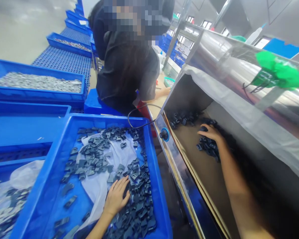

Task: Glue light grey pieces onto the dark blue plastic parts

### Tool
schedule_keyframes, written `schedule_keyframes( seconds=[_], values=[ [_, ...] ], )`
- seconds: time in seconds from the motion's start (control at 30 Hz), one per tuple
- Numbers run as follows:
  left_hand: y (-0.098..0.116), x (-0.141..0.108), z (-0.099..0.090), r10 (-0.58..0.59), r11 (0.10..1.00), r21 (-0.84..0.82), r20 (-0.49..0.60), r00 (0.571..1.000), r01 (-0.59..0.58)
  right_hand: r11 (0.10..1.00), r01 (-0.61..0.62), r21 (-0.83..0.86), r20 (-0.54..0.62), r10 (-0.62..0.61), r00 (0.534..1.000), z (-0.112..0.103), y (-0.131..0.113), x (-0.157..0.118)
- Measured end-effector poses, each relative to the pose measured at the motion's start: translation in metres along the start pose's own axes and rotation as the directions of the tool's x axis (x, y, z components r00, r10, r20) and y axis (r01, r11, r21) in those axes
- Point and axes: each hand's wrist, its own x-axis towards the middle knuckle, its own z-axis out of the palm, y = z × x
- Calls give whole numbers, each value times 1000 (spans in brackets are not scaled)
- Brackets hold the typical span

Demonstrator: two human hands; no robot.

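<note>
The left grip [116, 197] is held open, palm down, with the fingers [123, 190] spread apart and laid flat across dark slate-blue moulded pieces [137, 212] at the near end of a blue plastic tray [89, 117]. Nothing is seen clamped in it. The pieces are flat, notched and roughly rectangular, and are heaped loosely around and partly over a crumpled white plastic liner [99, 189]. Their material and exact shape cannot be made out.

The right grip [210, 134] is reached into a stainless steel trough [179, 159] and is curved downward over a smaller heap of the same pieces, which lies on a brown floor [196, 176]. The fingers are slightly apart, but whether a piece is clamped beneath them cannot be told, as the hand hides that spot. A further cluster of pieces is seen farther along the trough. Both forearms are cut off by the lower frame edge, and the far side of the trough is lost in shadow.

A translucent sheet [264, 122] is draped along the trough's upper edge. Beyond it, a seated co-worker [124, 73] in dark clothing is seen, with a hand [165, 91] resting on a counter [159, 103].
</note>
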Motion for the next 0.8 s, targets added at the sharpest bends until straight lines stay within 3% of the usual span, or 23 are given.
schedule_keyframes(
  seconds=[0.2, 0.43, 0.6, 0.8],
  values=[
    [9, 9, -12, 40, 999, -16, -76, 996, -42, 999, -39, 32, -172, 44, 984, 13, -2, -36],
    [17, 18, -24, -9, 999, -46, -4, 1000, 8, 998, -48, 41, -299, 58, 953, 2, -1, -56],
    [17, 18, -22, -3, 997, -81, -18, 1000, 1, 998, -19, 62, -278, 36, 960, -2, -11, -62],
    [16, 18, -12, 6, 996, -90, -50, 999, -11, 986, 81, 145, -219, -48, 975, 13, -7, -68]
  ],
)
